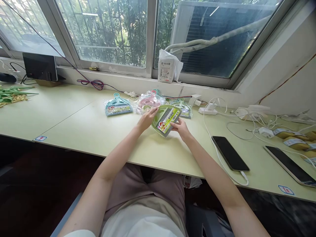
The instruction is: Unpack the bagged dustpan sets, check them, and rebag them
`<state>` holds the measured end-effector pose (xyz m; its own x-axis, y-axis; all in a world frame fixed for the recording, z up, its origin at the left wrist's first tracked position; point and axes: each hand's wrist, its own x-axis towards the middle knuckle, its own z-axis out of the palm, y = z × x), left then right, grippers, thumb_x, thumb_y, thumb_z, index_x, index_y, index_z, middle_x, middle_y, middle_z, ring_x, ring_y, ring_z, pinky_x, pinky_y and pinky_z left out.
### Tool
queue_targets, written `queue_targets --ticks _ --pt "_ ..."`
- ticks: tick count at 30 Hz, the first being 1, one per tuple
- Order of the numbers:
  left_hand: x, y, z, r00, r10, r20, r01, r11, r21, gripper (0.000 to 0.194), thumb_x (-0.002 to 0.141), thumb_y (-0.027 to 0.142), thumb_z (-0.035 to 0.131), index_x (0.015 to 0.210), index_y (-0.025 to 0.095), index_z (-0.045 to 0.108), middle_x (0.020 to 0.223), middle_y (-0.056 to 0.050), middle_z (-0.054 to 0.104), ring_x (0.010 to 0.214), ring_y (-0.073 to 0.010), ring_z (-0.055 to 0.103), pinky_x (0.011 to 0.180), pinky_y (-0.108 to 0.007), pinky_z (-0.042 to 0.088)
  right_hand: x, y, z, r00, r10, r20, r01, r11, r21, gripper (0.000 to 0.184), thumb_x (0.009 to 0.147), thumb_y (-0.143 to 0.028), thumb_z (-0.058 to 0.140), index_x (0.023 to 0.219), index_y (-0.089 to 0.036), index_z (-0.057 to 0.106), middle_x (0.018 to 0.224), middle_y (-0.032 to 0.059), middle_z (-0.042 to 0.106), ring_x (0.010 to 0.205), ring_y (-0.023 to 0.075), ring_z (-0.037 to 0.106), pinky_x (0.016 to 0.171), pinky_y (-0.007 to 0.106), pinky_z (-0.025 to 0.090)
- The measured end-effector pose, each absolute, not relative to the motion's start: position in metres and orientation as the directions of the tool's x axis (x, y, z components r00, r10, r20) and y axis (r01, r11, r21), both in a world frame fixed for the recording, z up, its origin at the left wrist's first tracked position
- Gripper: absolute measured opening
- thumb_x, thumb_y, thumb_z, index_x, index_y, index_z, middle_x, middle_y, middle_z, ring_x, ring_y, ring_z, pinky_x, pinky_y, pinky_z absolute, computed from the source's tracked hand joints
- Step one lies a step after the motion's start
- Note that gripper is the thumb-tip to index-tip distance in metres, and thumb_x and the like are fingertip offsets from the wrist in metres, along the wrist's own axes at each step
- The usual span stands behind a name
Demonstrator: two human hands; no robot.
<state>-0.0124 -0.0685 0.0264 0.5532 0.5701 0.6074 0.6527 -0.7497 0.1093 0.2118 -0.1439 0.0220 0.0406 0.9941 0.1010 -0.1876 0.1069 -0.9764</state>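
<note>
A green mini dustpan and brush set [161,115] with a printed label is held tilted above the table. My left hand [147,119] is closed on its handle end, at the upper left. The fingers of my right hand [182,129] grip the lower right edge, by the brush bristles. Just behind lie more such sets in clear wrapping: a blue one [118,106] to the left, a pink one [149,100] in the middle, and another green one [183,107] to the right, partly hidden by the held set.
On the right, a black phone [230,153] on a white cable and a second phone [291,166] lie near the edge. White chargers [208,109] and tangled cables sit behind. A tablet [39,66] stands far left beside green stems [12,94]. A white-wrapped box [167,67] rests on the sill.
</note>
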Motion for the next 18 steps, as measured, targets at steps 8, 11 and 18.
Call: queue_targets --ticks 8,11,18 --pt "0.006 -0.088 0.031 0.51 0.491 0.706 0.556 -0.815 0.164 0.051 0.099 0.019 0.034 0.151 0.02 0.037 0.153 -0.013 0.044 0.147 -0.0215 0.033 0.122 -0.045 0.028 0.213 -0.144 0.025 0.164 0.982 0.097 -0.278 0.14 -0.95 0.037 0.068 -0.023 0.08 0.099 -0.02 0.061 0.09 0.0026 0.075 0.077 0.0186 0.072 0.075 0.035 0.064" --pt "0.005 -0.086 0.034 0.039 0.622 0.782 0.679 -0.591 0.436 0.059 0.102 0.039 0.034 0.157 0.022 0.021 0.159 -0.014 0.035 0.153 -0.0237 0.017 0.125 -0.051 0.015 0.214 -0.145 0.027 0.19 0.976 0.111 -0.302 0.165 -0.939 0.035 0.068 -0.024 0.08 0.098 -0.02 0.06 0.096 0.0039 0.075 0.084 0.0204 0.073 0.079 0.037 0.064" --pt "-0.001 -0.064 0.034 0.172 0.972 0.16 -0.167 -0.131 0.977 0.073 0.099 0.063 0.013 0.151 0.016 0.035 0.137 -0.016 0.06 0.129 -0.0243 0.057 0.104 -0.042 0.048 0.209 -0.146 0.025 0.209 0.968 0.141 -0.301 0.201 -0.932 0.04 0.066 -0.029 0.083 0.097 -0.021 0.06 0.097 0.0036 0.075 0.086 0.021 0.073 0.079 0.038 0.064"
